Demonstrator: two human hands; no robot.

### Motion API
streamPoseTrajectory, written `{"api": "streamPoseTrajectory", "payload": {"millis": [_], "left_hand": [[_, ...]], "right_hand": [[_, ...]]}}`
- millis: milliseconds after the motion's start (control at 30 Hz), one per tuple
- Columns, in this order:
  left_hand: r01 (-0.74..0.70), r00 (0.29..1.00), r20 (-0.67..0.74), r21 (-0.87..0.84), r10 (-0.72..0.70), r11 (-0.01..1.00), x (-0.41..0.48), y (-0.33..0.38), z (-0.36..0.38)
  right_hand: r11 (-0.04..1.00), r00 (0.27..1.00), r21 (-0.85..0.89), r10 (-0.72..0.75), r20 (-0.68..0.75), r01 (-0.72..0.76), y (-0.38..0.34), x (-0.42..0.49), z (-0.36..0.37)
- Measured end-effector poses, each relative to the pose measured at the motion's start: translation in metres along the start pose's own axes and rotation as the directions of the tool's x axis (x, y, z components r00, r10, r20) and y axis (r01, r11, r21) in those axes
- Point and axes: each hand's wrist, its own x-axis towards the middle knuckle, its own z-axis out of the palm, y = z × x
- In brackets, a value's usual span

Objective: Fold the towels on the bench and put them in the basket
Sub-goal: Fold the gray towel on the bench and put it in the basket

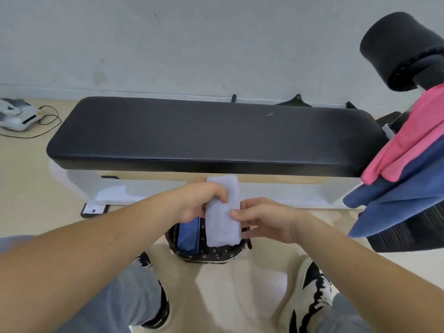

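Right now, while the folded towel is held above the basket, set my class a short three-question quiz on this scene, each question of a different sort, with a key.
1. True or false: both the left hand and the right hand grip the pale folded towel.
2. What already lies in the basket? A) a blue folded towel B) a shoe C) a white cable
3. Fill the gap: the pink cloth hangs to the ____ of the bench.

Key: 1 true; 2 A; 3 right.
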Motion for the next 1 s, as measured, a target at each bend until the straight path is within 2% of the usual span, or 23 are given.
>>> {"api": "streamPoseTrajectory", "payload": {"millis": [100,300,400,567,667,833,1000], "left_hand": [[0.066,0.996,-0.062,-0.044,-0.069,0.997,0.023,-0.031,0.004],[0.182,0.976,-0.096,-0.129,-0.195,0.975,0.068,-0.080,-0.005],[0.207,0.969,-0.109,-0.116,-0.220,0.971,0.094,-0.095,-0.015],[0.195,0.957,-0.208,-0.058,-0.203,0.979,0.144,-0.124,-0.025],[0.187,0.950,-0.261,0.024,-0.175,0.982,0.164,-0.144,-0.030],[0.202,0.931,-0.350,0.254,-0.105,0.946,0.182,-0.183,-0.044],[0.182,0.925,-0.381,0.463,0.009,0.868,0.187,-0.201,-0.047]], "right_hand": [[0.997,0.997,-0.031,0.063,-0.033,-0.064,0.030,0.031,0.003],[0.989,0.988,0.035,0.147,-0.044,-0.145,0.082,0.080,-0.002],[0.984,0.973,0.003,0.179,-0.147,-0.180,0.096,0.112,-0.007],[0.961,0.939,-0.130,0.200,-0.280,-0.244,0.104,0.170,-0.005],[0.952,0.917,-0.090,0.251,-0.312,-0.291,0.113,0.199,0.001],[0.926,0.869,0.198,0.371,-0.329,-0.321,0.143,0.238,0.018],[0.922,0.832,0.220,0.383,-0.401,-0.319,0.160,0.268,0.020]]}}
